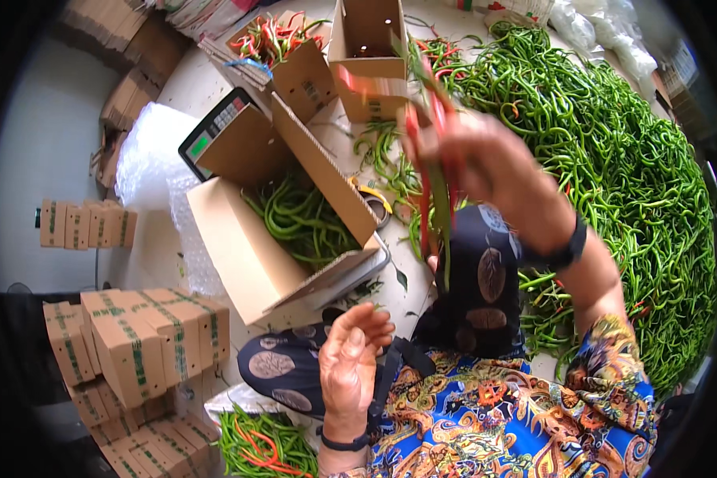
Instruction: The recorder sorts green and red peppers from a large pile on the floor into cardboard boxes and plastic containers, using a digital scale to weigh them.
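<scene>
My right hand (pixel 478 158), blurred by motion, grips several long red chili peppers (pixel 436 137) and a green one over my right knee. My left hand (pixel 352 358) is raised with nothing in it, its fingers loosely bent and apart, beside my left knee. In front of it stands an open cardboard box (pixel 233 239) with long green chili peppers (pixel 305 221) inside. That box rests on a digital scale (pixel 206 137), whose green display shows past its far corner. To my right spreads a large heap of green chili peppers (pixel 621 197) with some red ones among them.
A second open box (pixel 370 86) and a box of red peppers (pixel 278 39) stand beyond. Yellow-handled scissors (pixel 373 197) lie near the scale. Bubble wrap (pixel 155 155), stacked taped cartons (pixel 155 340) and a white sack of peppers (pixel 269 445) are at left.
</scene>
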`<state>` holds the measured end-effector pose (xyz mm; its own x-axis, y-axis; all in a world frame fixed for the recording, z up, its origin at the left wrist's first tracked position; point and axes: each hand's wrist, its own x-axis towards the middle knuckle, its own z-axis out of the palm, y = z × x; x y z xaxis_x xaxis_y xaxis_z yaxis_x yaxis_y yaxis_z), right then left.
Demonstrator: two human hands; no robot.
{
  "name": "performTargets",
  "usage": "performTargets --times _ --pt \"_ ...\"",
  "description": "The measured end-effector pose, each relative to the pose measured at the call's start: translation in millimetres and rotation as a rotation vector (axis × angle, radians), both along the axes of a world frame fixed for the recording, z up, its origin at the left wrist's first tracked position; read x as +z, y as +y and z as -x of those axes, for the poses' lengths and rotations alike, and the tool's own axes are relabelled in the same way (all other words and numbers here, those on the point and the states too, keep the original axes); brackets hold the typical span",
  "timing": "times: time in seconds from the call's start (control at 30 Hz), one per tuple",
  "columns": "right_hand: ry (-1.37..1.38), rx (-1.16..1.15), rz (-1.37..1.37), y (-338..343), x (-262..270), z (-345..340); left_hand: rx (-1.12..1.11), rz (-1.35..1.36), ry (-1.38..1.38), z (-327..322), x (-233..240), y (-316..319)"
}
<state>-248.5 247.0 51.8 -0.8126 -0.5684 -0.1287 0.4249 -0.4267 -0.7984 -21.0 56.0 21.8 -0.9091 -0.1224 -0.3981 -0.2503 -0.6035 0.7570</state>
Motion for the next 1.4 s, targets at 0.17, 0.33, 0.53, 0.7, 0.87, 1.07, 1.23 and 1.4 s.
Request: performTargets --times 0.17,0.33,0.53,0.7,0.87,1.07,1.23,1.4 --pt "0.295 0.021 0.075 22.0 25.8 198.5 -0.062 -0.059 -0.075 25.3 -18.7 10.2" --pt "0.484 -0.101 -0.800 61.7 -108.8 236.7 -0.127 -0.079 -0.231 46.5 -69.4 19.3" --pt "-0.192 0.088 -0.652 111.6 -259.1 78.0 -0.190 -0.040 -0.415 64.8 -137.9 14.8" --pt "-0.118 -0.116 -0.783 80.0 -319.7 30.3 -0.316 -0.009 -0.519 83.3 -189.7 34.9" --pt "0.270 -0.193 -1.207 -9.0 -392.5 67.5 -0.333 0.087 -0.543 101.8 -206.3 51.1" --pt "0.279 0.020 -1.233 -50.0 -387.3 66.7 -0.233 0.247 -0.481 124.5 -219.7 41.0" --pt "0.590 0.102 -0.753 -35.5 -329.5 3.9 0.129 0.440 -0.396 157.1 -226.7 50.6" --pt "0.515 0.281 -0.538 17.5 -301.2 0.5 0.066 0.129 -0.322 178.7 -235.8 52.9"
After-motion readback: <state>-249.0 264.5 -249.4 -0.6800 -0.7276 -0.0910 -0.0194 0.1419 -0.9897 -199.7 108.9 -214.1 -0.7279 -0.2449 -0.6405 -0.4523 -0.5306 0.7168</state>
